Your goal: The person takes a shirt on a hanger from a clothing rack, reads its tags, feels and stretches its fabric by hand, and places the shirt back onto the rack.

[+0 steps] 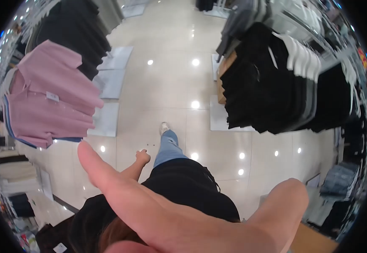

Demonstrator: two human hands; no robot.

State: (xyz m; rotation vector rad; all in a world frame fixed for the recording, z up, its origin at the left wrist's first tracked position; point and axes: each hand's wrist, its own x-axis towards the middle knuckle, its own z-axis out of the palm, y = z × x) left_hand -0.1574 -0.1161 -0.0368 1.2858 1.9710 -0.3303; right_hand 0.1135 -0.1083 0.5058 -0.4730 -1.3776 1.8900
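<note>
My right hand (149, 211) is raised very close to the camera, large and blurred across the bottom. One finger stretches to the upper left, apart from a reddish digit at the bottom edge. Nothing shows in this hand; part of it lies outside the frame. Low beside my body, my left hand (143, 157) has its fingers curled in, with nothing visible in them. Between the hands are my black top (183, 181) and one leg in blue jeans (168, 147), ending in a white shoe (164, 127).
Pink shirts (52, 97) hang on a rack at the left, with dark clothes (65, 33) behind them. At the right hang black garments (259, 84) on white hangers. White low platforms (105, 120) line the glossy tiled floor (162, 84). Folded jeans (339, 179) lie at the lower right.
</note>
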